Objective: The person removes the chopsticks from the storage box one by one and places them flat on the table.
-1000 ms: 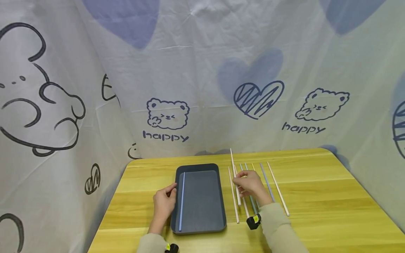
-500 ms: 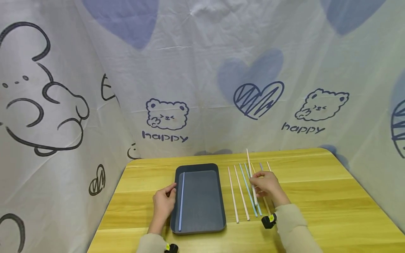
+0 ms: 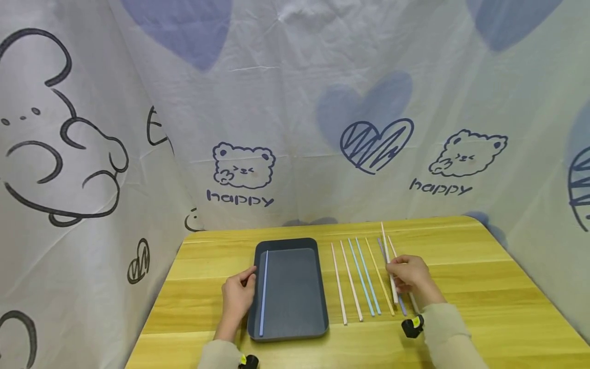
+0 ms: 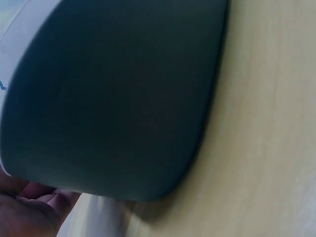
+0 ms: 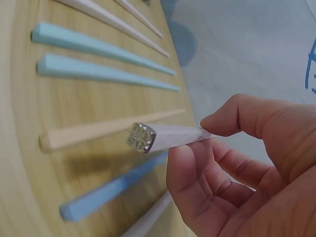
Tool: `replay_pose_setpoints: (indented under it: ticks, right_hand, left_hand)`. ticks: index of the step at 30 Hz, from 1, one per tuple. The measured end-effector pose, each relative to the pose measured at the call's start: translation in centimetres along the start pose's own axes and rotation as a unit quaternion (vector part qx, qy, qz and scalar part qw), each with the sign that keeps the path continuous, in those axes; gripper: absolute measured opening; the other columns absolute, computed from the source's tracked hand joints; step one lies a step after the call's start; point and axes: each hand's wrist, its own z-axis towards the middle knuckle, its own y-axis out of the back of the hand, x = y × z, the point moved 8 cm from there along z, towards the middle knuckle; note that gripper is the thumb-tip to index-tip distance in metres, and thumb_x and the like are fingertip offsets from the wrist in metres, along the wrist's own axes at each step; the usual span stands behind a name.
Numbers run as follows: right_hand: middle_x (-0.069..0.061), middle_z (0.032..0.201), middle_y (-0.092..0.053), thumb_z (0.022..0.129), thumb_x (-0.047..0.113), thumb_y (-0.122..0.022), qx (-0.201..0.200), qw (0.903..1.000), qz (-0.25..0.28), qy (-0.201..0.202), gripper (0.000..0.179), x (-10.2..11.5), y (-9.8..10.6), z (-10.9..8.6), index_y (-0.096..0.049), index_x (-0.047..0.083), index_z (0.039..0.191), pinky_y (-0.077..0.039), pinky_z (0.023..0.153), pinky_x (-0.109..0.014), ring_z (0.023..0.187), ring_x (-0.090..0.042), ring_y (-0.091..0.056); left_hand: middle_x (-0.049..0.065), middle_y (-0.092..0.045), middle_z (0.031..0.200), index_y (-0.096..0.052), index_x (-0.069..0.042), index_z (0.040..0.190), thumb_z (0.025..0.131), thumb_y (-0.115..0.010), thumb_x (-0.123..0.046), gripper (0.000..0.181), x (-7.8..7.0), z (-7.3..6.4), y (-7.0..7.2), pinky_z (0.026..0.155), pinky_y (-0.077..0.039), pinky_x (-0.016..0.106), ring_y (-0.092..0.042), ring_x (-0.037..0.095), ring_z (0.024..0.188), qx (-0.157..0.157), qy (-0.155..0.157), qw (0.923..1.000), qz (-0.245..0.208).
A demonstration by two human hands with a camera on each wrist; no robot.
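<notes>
My right hand (image 3: 413,277) pinches a pale pinkish-white chopstick (image 5: 175,136) between thumb and fingertips, above the table. The chopstick's thick end, capped with a silvery pattern, points toward the right wrist camera. Beneath it lie a blue chopstick (image 5: 113,190) and another pale chopstick, both partly hidden by the hand. My left hand (image 3: 238,297) grips the left rim of a dark grey tray (image 3: 295,292), thumb and fingers at its edge. Inside the tray, along the left side, lies one blue chopstick (image 3: 264,292). The tray's dark wall (image 4: 113,98) fills much of the left wrist view.
Between tray and right hand, several chopsticks lie roughly parallel: two pale pink ones, including the leftmost pink chopstick (image 3: 339,287), two light blue ones (image 5: 98,42), and a yellow chopstick (image 3: 380,277). A printed cloth (image 3: 295,102) hangs behind the wooden table (image 3: 488,297).
My right hand has moved to the right with the pale chopstick, passing over the light blue and yellow chopsticks. The left hand and the tray have stayed in place.
</notes>
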Motion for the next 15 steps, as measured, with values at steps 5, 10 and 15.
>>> replay_pose_setpoints:
  ticks: [5, 10, 15]
  right_hand:
    - [-0.006, 0.075, -0.064, 0.094, 0.014, -0.064, -0.004, 0.9999, -0.01, -0.003, 0.034, -0.8, 1.3, 0.0, -0.061, -0.006, 0.121, -0.056, 0.058, -0.031, 0.063, -0.016, -0.06]
    - [-0.005, 0.077, -0.064, 0.097, 0.015, -0.062, 0.0, 0.9998, -0.019, -0.007, 0.036, -1.4, 2.4, -0.1, -0.061, -0.007, 0.124, -0.055, 0.059, -0.033, 0.063, -0.017, -0.06]
    - [-0.005, 0.077, -0.067, 0.099, 0.016, -0.063, -0.001, 0.9997, -0.025, -0.008, 0.035, -2.0, 3.2, 0.0, -0.061, -0.009, 0.124, -0.056, 0.061, -0.033, 0.065, -0.017, -0.06]
  left_hand:
    - [0.019, -0.078, 0.117, -0.081, -0.004, 0.117, 0.098, -0.07, -0.004, 0.022, 0.0, -0.1, -0.1, 0.081, -0.061, 0.039, -0.076, 0.033, 0.104, 0.004, -0.002, 1.0, -0.002]
    - [0.02, -0.078, 0.116, -0.081, -0.003, 0.117, 0.098, -0.07, -0.003, 0.021, 0.2, -0.2, -0.2, 0.077, -0.06, 0.033, -0.076, 0.032, 0.103, 0.008, -0.003, 1.0, -0.004]
    - [0.019, -0.078, 0.116, -0.081, -0.004, 0.117, 0.098, -0.07, -0.005, 0.022, 0.3, -0.1, -0.1, 0.076, -0.06, 0.031, -0.076, 0.032, 0.102, 0.004, -0.003, 1.0, -0.005]
